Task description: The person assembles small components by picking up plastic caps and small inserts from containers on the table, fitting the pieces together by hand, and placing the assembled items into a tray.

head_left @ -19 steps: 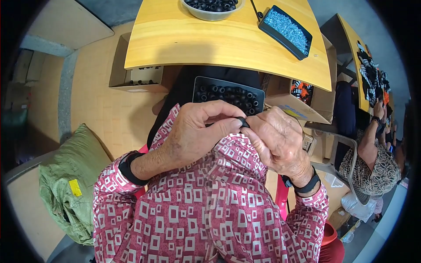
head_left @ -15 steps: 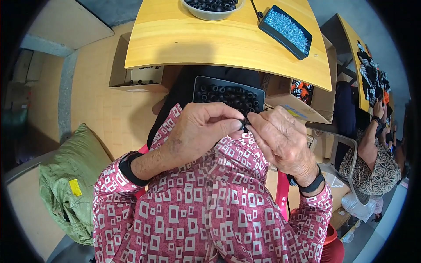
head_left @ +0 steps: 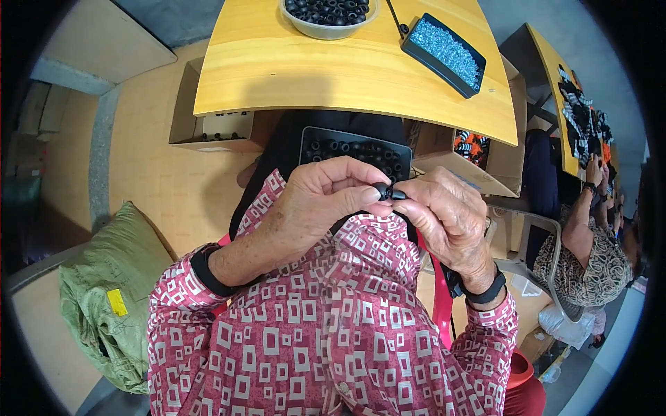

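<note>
Between thumb and fingers, my left hand [head_left: 331, 191] pinches a round black bead-like part [head_left: 381, 191]. My right hand [head_left: 447, 218] is closed on a smaller black piece [head_left: 398, 195], held against the side of the round part. Whether the two are joined cannot be made out. Both hands meet above my lap, just in front of a dark tray [head_left: 304, 149] of black ring-shaped parts [head_left: 357, 150], whose near side they hide.
A yellow table [head_left: 277, 76] ahead bears a bowl [head_left: 333, 31] of black parts and a black tray [head_left: 444, 82] of clear bluish pieces. Cardboard boxes [head_left: 479, 177] stand beneath. A green sack [head_left: 114, 277] lies left. Another person [head_left: 583, 256] works at the right.
My fingers have shifted on the parts, and the round part and the smaller piece now show more plainly between them. The view has moved slightly.
</note>
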Available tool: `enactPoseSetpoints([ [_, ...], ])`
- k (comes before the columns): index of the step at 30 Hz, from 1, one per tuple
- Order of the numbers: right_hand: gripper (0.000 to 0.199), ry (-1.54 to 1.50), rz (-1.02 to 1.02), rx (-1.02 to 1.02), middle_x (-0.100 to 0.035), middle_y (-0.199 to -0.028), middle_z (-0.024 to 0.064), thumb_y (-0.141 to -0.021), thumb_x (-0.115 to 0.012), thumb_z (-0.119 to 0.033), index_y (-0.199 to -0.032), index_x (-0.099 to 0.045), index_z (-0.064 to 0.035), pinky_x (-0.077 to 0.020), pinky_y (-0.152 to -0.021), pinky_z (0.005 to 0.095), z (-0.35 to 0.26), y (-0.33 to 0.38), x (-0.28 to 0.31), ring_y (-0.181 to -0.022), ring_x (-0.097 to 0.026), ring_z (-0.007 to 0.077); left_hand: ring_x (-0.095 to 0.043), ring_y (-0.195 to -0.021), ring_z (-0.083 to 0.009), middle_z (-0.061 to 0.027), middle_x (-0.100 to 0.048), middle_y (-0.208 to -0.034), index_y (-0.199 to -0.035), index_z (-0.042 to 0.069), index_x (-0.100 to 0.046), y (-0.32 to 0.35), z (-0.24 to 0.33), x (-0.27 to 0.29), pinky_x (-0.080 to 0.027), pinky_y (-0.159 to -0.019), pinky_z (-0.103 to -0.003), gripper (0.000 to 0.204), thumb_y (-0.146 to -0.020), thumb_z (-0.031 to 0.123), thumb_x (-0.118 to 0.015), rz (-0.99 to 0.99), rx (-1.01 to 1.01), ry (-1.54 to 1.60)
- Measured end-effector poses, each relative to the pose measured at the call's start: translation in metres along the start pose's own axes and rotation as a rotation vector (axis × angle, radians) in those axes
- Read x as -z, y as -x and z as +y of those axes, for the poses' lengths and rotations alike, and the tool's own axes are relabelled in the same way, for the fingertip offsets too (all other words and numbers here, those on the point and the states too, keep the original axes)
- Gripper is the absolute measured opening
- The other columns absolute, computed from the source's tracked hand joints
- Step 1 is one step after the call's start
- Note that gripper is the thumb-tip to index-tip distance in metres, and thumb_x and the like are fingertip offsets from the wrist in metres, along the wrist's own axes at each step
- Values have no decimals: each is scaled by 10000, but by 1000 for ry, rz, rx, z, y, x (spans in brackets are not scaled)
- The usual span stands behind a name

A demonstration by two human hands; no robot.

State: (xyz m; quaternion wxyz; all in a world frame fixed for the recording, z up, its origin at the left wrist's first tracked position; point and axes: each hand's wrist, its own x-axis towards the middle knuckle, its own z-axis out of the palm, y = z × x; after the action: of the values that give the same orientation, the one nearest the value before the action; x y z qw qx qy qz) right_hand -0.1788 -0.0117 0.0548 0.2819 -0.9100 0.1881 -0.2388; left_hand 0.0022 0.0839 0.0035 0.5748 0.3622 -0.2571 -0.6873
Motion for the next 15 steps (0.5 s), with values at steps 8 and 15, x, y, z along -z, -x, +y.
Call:
enactPoseSetpoints([
  [8, 156, 36, -13, -20, -641, -753, 86, -803, -720, -147, -864, -668, -13, -466, -584, 309, 1, 3, 3, -648, -612, 216, -656, -921, -176, -111, -649, -1030, -1100, -31, -601, -2, -2, -1, -528, -862, -275, 197, -917, 38, -585, -4, -28, 23],
  [15, 144, 50, -13, 5, -639, -750, 79, -801, -720, -141, -857, -667, -19, -465, -581, 311, 3, 2, 0, -648, -611, 212, -651, -925, -166, -102, -652, -1029, -1097, -22, -601, -1, 2, -3, -519, -863, -266, 190, -918, 38, -583, -3, -15, 3],
])
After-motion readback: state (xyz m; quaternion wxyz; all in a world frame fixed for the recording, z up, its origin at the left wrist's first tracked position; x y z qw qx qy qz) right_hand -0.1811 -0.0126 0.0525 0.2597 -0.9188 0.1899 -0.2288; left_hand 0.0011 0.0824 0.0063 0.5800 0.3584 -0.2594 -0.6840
